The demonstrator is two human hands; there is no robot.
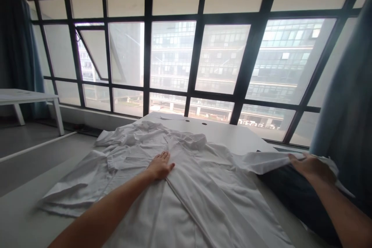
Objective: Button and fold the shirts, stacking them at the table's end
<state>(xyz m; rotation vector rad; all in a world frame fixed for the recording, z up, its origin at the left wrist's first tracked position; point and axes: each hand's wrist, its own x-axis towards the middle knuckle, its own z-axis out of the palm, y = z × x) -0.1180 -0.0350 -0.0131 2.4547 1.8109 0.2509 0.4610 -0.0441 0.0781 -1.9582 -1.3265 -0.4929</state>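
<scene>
A long white coat (186,205) with creases lies spread over the white table, its front opening running toward me. My left hand (160,166) rests flat on the middle of the coat, fingers stretched out over the cloth near the opening. At the right, my right hand (315,169) is closed on the coat's sleeve (261,161), which is pulled out sideways and lifted past the table edge. The cloth inside that grip is partly hidden by the hand. The opposite sleeve (72,193) lies rumpled at the left.
The white table (226,135) reaches toward the large windows (174,54). Below the raised sleeve is something dark (290,190), perhaps cloth. A blue-grey curtain (343,112) hangs at the right. Another white table (26,95) stands at the far left.
</scene>
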